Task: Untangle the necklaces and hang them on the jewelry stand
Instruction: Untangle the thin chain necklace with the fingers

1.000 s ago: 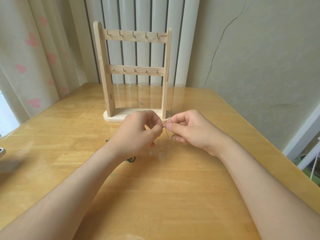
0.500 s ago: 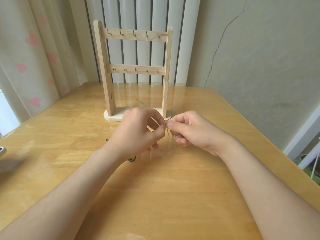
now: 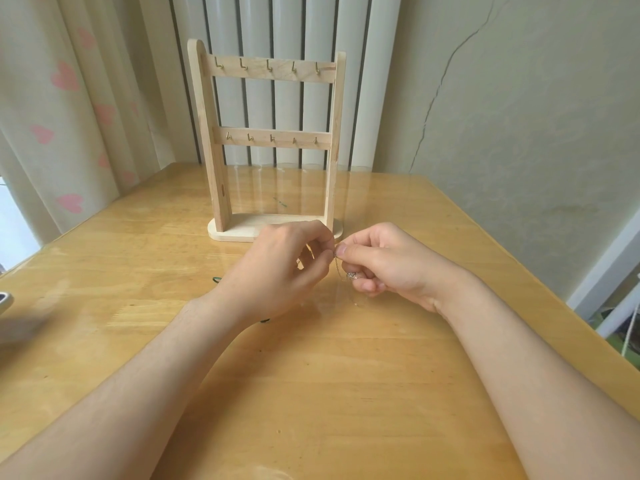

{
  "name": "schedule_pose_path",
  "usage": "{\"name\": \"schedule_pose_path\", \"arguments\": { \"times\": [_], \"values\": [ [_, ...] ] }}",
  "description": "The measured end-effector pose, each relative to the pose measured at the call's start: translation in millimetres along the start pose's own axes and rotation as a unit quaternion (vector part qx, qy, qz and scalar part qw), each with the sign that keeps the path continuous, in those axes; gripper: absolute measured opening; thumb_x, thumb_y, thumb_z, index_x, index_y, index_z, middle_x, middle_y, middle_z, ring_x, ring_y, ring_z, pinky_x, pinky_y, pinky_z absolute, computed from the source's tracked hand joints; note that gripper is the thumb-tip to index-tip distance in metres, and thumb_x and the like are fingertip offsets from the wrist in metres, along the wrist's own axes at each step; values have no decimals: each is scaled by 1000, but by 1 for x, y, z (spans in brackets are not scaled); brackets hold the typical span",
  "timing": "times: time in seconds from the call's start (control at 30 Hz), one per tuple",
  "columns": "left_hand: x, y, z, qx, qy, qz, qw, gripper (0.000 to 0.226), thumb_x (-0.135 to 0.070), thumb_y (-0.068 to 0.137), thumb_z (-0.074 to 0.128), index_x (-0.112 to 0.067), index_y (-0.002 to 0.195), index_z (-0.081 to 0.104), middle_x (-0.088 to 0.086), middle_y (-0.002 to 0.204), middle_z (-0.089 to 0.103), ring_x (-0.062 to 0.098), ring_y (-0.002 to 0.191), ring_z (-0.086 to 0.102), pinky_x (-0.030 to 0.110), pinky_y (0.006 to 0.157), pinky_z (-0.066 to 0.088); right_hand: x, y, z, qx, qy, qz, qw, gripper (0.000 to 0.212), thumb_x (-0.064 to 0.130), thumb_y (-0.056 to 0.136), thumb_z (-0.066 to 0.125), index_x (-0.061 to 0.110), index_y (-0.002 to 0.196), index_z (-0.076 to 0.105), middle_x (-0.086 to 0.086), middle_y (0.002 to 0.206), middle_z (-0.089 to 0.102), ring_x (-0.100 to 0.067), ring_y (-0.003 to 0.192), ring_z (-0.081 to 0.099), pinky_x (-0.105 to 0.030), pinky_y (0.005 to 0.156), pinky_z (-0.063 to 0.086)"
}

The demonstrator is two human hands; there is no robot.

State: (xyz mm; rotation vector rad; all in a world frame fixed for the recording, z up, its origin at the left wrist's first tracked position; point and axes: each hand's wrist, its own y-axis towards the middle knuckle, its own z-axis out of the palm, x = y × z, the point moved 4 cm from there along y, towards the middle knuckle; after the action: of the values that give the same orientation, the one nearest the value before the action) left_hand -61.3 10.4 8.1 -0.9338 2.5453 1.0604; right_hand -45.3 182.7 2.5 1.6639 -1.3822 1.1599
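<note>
- A fine silver necklace (image 3: 337,266) is held pinched between the left hand (image 3: 277,271) and the right hand (image 3: 391,263), just in front of the base of the jewelry stand (image 3: 304,142), above the middle of the tabletop (image 3: 311,393).
- The left hand's fingers are curled, with thumb and forefinger closed on the chain; the exact grip is hidden behind its knuckles.
- The right hand's thumb and forefinger are closed on the same chain, and the other fingers are folded under. A small shiny piece (image 3: 351,275) is seen against them, too small to be identified.
- The chain's lower part is seen trailing toward the tabletop, so thin that its end cannot be made out.
- A dark green cord (image 3: 216,279) is largely covered by the left wrist; only two short bits are shown.
- The jewelry stand is set upright near the tabletop's far edge.
- A grey object (image 3: 5,299) at the left edge is cut off and blurred.
</note>
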Motion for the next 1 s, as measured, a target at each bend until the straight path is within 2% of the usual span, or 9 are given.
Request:
{"name": "schedule_pose_path", "arguments": {
  "times": [0.27, 0.4, 0.5, 0.6, 0.67, 0.73, 0.8, 0.87, 1.0],
  "values": [
    [6, -1, 4, -11, -1, -6, 1000, 2, -23, 99, 69, -25, 97, 69, -11, 99, 57, 5, 84, 66, 14, 69, 50, 1, -2, -1, -6, -8, 13, 1000, 25, 17, 109, 57, 14, 87, 69, 2, 70, 40, -13, 54, 39, -22, 46, 29],
    [2, -1, 0, -22, -28, -28, 999, 7, -18, 99, 71, -24, 94, 70, -9, 99, 63, 7, 72, 72, 20, 59, 55, 2, -3, -2, -11, -6, 20, 1000, 26, 19, 109, 57, 19, 87, 70, 3, 70, 41, -12, 53, 35, -22, 47, 28],
    [2, -2, -3, -38, -105, -113, 987, 12, -10, 101, 65, -20, 97, 69, -5, 99, 68, 15, 65, 76, 36, 48, 61, 3, -4, -3, -17, -21, 29, 999, 25, 21, 108, 57, 19, 86, 68, 5, 67, 41, -11, 49, 29, -25, 48, 22],
    [13, -5, -4, -28, -160, -234, 959, 20, -2, 97, 60, -18, 99, 72, -1, 77, 74, 27, 62, 78, 41, 64, 66, 3, -4, -5, -19, -32, 42, 998, 19, 22, 108, 56, 15, 95, 67, 4, 65, 39, -10, 46, 24, -25, 45, 21],
    [18, -8, -2, -7, -185, -277, 943, 24, 0, 95, 59, -18, 100, 74, 8, 80, 77, 28, 66, 79, 45, 75, 67, 2, -4, -6, -20, -30, 51, 998, 17, 23, 108, 56, 14, 102, 69, 6, 62, 39, -10, 45, 23, -23, 45, 21],
    [18, -8, 1, 17, -157, -279, 947, 25, -3, 94, 62, -23, 98, 76, 11, 80, 79, 22, 65, 78, 34, 68, 63, 3, -4, -7, -21, -25, 56, 998, 17, 24, 108, 56, 14, 107, 69, 7, 60, 39, -10, 44, 23, -23, 45, 21],
    [16, -7, 3, 41, -113, -252, 960, 26, -6, 91, 64, -26, 97, 78, -2, 67, 76, 9, 53, 68, 17, 53, 49, 3, -5, -7, -26, -14, 60, 998, 17, 24, 108, 56, 14, 111, 69, 8, 59, 39, -10, 44, 23, -23, 45, 20],
    [11, -6, 5, 65, -93, -233, 966, 26, -5, 90, 66, -26, 98, 79, -19, 60, 69, 4, 45, 55, 11, 46, 39, 4, -6, -8, -30, -7, 61, 998, 17, 24, 108, 56, 14, 112, 69, 8, 58, 38, -9, 43, 23, -22, 44, 20],
    [7, -4, 6, 66, -83, -196, 975, 17, -20, 91, 71, -35, 96, 78, -14, 93, 78, 7, 73, 68, 23, 71, 56, 6, -8, -7, -26, -6, 54, 998, 19, 25, 109, 55, 17, 105, 72, 6, 58, 35, -9, 42, 22, -21, 43, 18]
  ]
}}
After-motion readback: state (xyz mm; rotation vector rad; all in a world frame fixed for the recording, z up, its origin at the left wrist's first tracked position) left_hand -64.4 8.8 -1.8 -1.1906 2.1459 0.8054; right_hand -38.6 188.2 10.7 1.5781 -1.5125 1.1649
